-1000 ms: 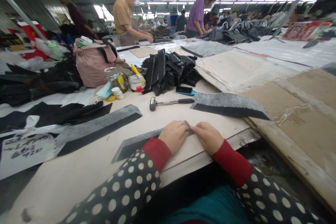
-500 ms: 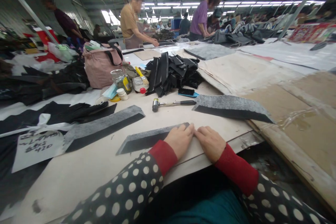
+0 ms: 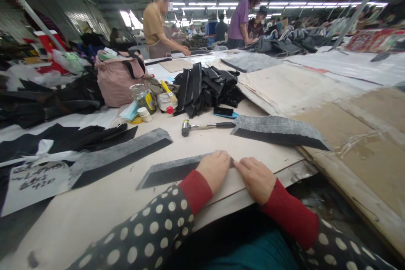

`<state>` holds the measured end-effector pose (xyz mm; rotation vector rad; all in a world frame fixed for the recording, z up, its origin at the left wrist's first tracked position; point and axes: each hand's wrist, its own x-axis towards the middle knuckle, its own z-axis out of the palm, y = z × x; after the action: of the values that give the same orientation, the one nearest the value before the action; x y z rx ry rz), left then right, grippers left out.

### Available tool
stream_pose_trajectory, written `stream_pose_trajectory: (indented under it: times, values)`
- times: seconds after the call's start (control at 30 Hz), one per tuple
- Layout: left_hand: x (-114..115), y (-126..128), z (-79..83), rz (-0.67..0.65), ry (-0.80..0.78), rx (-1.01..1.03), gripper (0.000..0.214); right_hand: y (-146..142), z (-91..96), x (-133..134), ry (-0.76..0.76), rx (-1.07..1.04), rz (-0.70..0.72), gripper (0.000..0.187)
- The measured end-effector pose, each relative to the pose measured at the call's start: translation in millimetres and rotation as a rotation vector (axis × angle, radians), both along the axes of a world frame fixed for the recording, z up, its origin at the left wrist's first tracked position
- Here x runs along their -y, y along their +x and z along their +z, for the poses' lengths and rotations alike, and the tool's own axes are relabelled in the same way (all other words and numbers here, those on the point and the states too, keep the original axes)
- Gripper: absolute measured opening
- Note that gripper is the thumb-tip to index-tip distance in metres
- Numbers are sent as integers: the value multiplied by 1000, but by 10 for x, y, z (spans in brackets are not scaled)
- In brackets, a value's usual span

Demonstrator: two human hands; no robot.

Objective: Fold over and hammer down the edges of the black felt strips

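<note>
A black fabric strip with a grey fuzzy upper edge (image 3: 177, 169) lies flat on the pale work board (image 3: 104, 215) in front of me. My left hand (image 3: 214, 171) rests over its right part, fingers pressed together on it, hiding that stretch. At the strip's dark right end, the closed fingertips of my right hand (image 3: 257, 180) pinch or press the corner; the exact hold is hidden. Further back lies a mallet (image 3: 205, 126) with a black handle. Its handle end reaches a second grey-and-black strip (image 3: 280, 130) on the right. Another such strip (image 3: 123, 156) lies to the left.
Behind the mallet are a pile of black strips (image 3: 205, 86), a blue brush (image 3: 225, 112), a glass jar (image 3: 142, 99) and a pink bag (image 3: 115, 78). A handwritten tag (image 3: 36, 181) lies at left, brown boards (image 3: 357, 135) at right. Co-workers stand beyond.
My hands have drawn slightly apart, the right one shifting a little to the right, so the strip's dark end shows between them. The view has shifted slightly.
</note>
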<state>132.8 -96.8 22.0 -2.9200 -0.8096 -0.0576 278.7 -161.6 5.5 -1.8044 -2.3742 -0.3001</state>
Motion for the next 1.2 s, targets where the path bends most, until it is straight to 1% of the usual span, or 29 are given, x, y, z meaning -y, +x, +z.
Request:
stream_pose_trajectory:
  times: [0.1, 0.23, 0.3, 0.37, 0.43, 0.47, 0.57, 0.63, 0.7, 0.77, 0.8, 0.9, 1.0, 1.1, 1.2]
  values:
    - [-62, -3, 68, -4, -20, 13, 24, -3, 27, 20, -27, 8, 7, 20]
    - [-156, -11, 167, -7, -39, 22, 16, -6, 68, 60, -68, 12, -28, 22]
    - [-198, -32, 180, -9, -71, 35, 16, 29, 99, 58, -110, -10, -20, 24]
    - [-231, -70, 144, 11, -112, 89, 19, 98, 146, 23, -173, -62, 19, 26]
    - [-256, -115, 65, 68, -155, 183, 25, 173, 210, -51, -256, -126, 56, 27]
    - [-265, -135, 19, 101, -173, 232, 30, 201, 248, -103, -288, -156, 53, 28]
    - [-278, -173, -95, 161, -191, 321, 44, 203, 360, -310, -369, -231, -27, 28]
    - [-278, -182, -129, 177, -184, 328, 47, 147, 405, -465, -469, -304, -110, 27]
    - [-275, -187, -134, 190, -184, 328, 46, 86, 406, -607, -602, -413, -194, 26]
    - [-272, -195, -128, 198, -186, 344, 45, 48, 367, -710, -674, -526, -241, 26]
    - [-272, -200, -126, 197, -186, 355, 44, 40, 340, -745, -680, -575, -231, 26]
    - [-286, -217, -125, 180, -191, 384, 38, 40, 261, -783, -652, -677, -130, 22]
    - [-326, -232, -127, 205, -215, 403, 26, 64, 208, -768, -607, -737, -66, 19]
    - [-378, -241, -127, 249, -258, 418, 15, 115, 168, -758, -528, -731, -39, 19]
    - [-417, -235, -133, 257, -292, 426, 18, 171, 126, -770, -427, -652, -28, 16]
